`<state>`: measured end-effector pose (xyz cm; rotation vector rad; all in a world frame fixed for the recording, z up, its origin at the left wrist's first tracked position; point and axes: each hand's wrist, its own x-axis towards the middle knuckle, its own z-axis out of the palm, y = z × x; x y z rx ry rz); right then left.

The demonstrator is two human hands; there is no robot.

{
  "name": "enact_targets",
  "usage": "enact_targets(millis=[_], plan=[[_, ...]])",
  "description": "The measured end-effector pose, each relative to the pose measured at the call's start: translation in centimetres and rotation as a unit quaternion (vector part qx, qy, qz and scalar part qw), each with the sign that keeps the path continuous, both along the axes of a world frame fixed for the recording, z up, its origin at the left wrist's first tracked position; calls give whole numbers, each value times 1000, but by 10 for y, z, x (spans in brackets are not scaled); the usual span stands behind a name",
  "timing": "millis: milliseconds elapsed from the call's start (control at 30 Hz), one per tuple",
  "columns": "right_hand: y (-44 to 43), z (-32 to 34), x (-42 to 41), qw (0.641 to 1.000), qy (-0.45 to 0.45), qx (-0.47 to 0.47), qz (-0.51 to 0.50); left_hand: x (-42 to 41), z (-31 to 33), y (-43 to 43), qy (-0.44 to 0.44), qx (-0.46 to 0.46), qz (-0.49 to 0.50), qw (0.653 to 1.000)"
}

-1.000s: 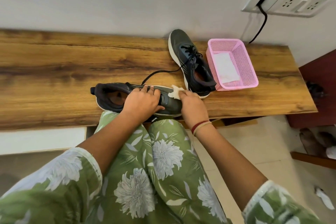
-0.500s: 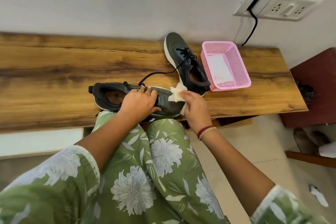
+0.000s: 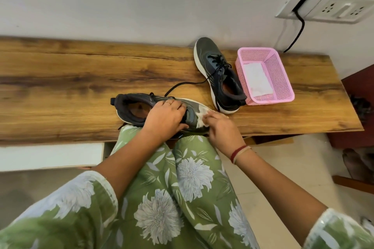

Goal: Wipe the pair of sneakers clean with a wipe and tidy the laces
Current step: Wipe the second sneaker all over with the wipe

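Left hand (image 3: 165, 120) gripped the likely light, soft-topped sneaker (image 3: 126, 105) over its midfoot; fingers (image 3: 210, 116) of the right hand (image 3: 223, 130) pinched the limp wipe (image 3: 200, 115) against its toe, on the worktop (image 3: 60, 87)

Left grip (image 3: 165, 118) curled, clamping; right grip (image 3: 222, 127) pinching, fingers bent; forearms extended.

Two sneakers (image 3: 123, 105) (image 3: 215, 66), two wipes (image 3: 200, 115) (image 3: 257, 79), one basket (image 3: 282, 76)
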<state>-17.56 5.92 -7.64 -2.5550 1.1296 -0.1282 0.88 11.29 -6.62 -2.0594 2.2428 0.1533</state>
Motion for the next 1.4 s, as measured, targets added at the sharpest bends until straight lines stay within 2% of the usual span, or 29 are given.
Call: enact_targets(millis=[67, 100, 133, 200, 300, 333, 367, 500, 533, 667, 733, 900, 1067, 1167, 1200, 1267, 1400], plan=[[0, 6, -5, 995, -63, 64, -44, -2, 3, 4, 7, -14, 28, 999], [-3, 10, -4, 981, -117, 119, -100, -3, 5, 8, 9, -19, 46, 999], [-5, 14, -2, 952, -180, 178, -171, -6, 6, 12, 13, -19, 64, 998], [-10, 22, 5, 861, -310, 271, -298, -13, 9, 21, 15, -10, 96, 995], [-18, 31, 15, 726, -435, 352, -399, -25, 13, 35, 29, -20, 139, 990], [-22, 34, 19, 706, -444, 364, -415, -29, 15, 38, 34, -26, 155, 987], [-25, 35, 22, 703, -442, 365, -421, -33, 17, 40, 32, -30, 170, 984], [-38, 41, 32, 702, -453, 364, -412, -43, 27, 46, 32, -24, 221, 974], [-41, 42, 33, 712, -447, 359, -406, -45, 28, 49, 39, -24, 234, 971], [-41, 44, 38, 831, -357, 276, -327, -46, 28, 59, 93, -30, 279, 955], [-33, 45, 43, 874, -318, 244, -274, -45, 28, 58, 110, -27, 293, 949], [-25, 46, 41, 928, -270, 139, -218, -43, 30, 60, 119, -51, 278, 952], [-21, 42, 47, 982, -149, 26, -114, -40, 19, 65, 159, -91, 264, 947], [-5, 27, 58, 998, -33, -29, -55, -40, 16, 65, 154, -101, 260, 948], [-1, 25, 61, 998, -19, -43, -43, -41, 16, 65, 156, -107, 260, 947], [1, 25, 66, 997, -45, -40, -53, -40, 17, 65, 165, -133, 264, 941], [0, 33, 68, 975, -151, 11, -164, -37, 19, 65, 203, -139, 271, 931]])
